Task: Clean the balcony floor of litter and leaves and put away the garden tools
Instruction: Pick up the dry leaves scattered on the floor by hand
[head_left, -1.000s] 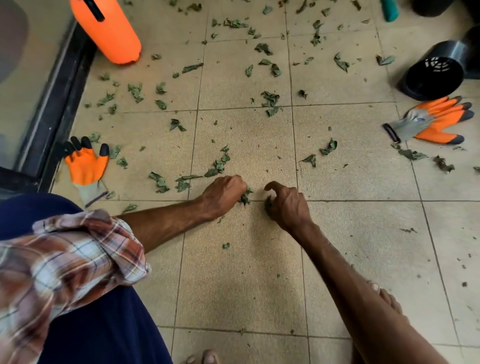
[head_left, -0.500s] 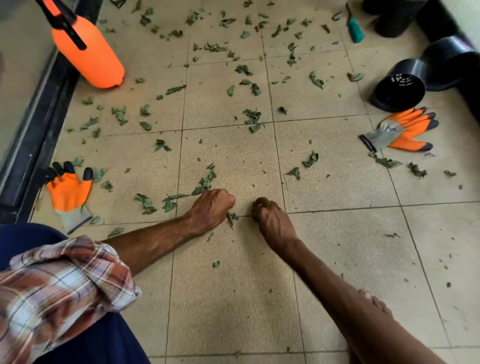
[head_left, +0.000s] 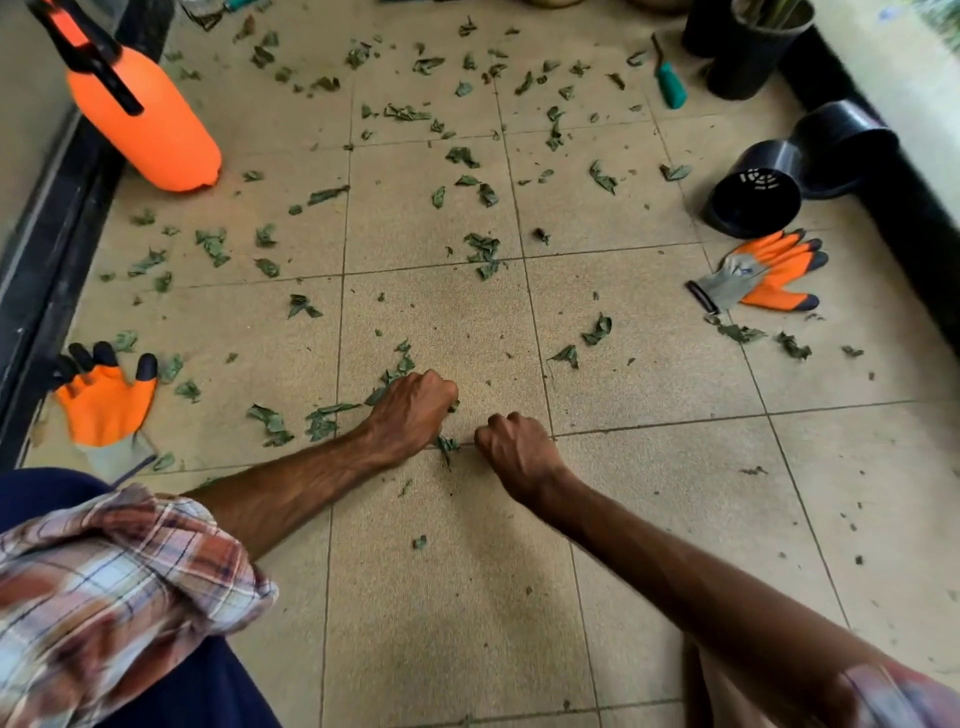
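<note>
Leaves (head_left: 445, 446): a small green clump lies on the tile seam directly between the two fists. It touches the lower edge of the left hand (head_left: 410, 410) and sits just beside the right hand (head_left: 514, 452).

Left hand: knuckles up, fingers curled tight under. Leaf scraps poke out at its far side and beneath it, so it reads as gripping a gathered bunch.

Right hand: also fisted, fingers tucked. No green shows from it, and whether it holds anything cannot be told.

Bearing for the next pickup: the loose litter fans out forward of the hands, away from the body.
- A diagonal trail (head_left: 397, 366) starts at the left knuckles and runs forward.
- A flat cluster (head_left: 321, 422) lies just left of that wrist.
- The right hand's nearest pieces are two curled scraps (head_left: 597, 330), forward and to the right, near but apart.
- Judgement: the left hand is nearer the denser patch.
- One stray bit (head_left: 420, 542) lies behind the hands, between the forearms.
- Single leaves are crumpled, with no steady long axis.

Outward, on the floor (head_left: 467, 634):
- An orange glove (head_left: 104, 400) lies far left by the door track, slightly blurred.
- A second glove (head_left: 763, 275) lies well to the right.
- Tipped black pots (head_left: 756, 189) lie just beyond the second glove.
- A spray bottle (head_left: 150, 124) stands far left, its top cut off by the frame.
- A green-handled tool (head_left: 670, 88) lies at the far end, its working end hard to make out.

Hidden: both palms. No bin or bag for the gathered leaves is in view.
</note>
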